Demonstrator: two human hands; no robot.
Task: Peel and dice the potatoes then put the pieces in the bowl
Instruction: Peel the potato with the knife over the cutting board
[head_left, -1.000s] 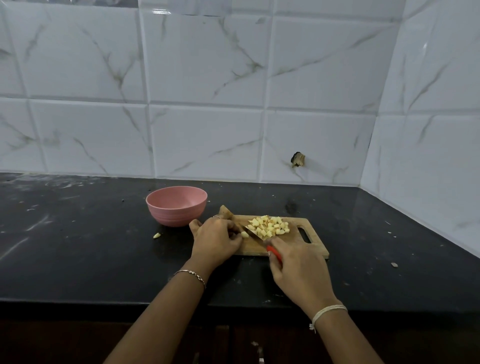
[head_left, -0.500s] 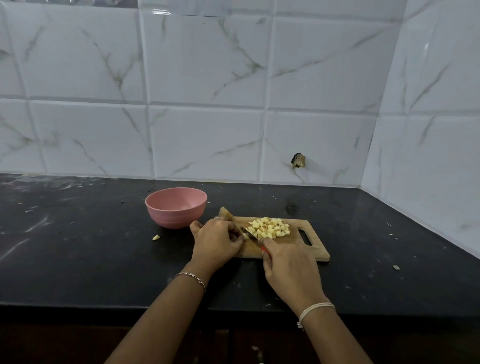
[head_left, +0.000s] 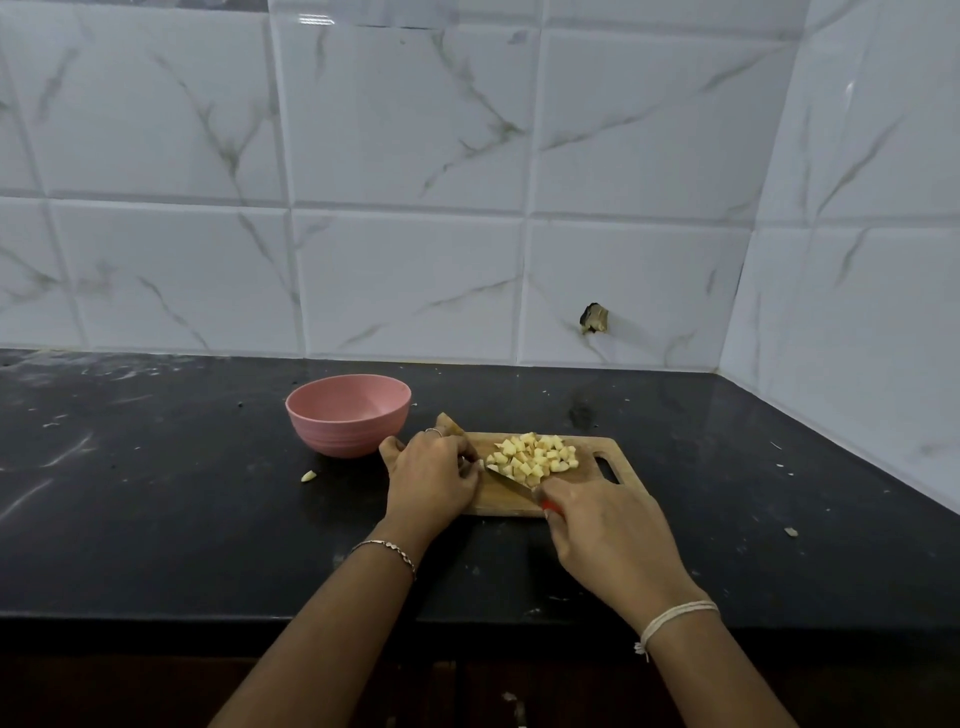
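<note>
Since the earlier views, the fingers (head_left: 563, 493) of the right hand (head_left: 597, 525), clamped round the red handle of the knife (head_left: 511, 478), had shifted only slightly along the near edge of the cutting board (head_left: 597, 447). The blade lay low against the near-left flank of the potato pieces (head_left: 537, 457). Fingers of the left hand (head_left: 431, 478) were curled at the board's left end; whether they pinched anything could not be told. All the dice sat heaped on the board. The pink bowl (head_left: 348, 415) stood just left of it on the bench (head_left: 156, 519), with no pieces showing inside. One stray piece (head_left: 308, 475) lay near the bowl. Cutting appeared almost complete, and the transfer to the bowl had not begun.
</note>
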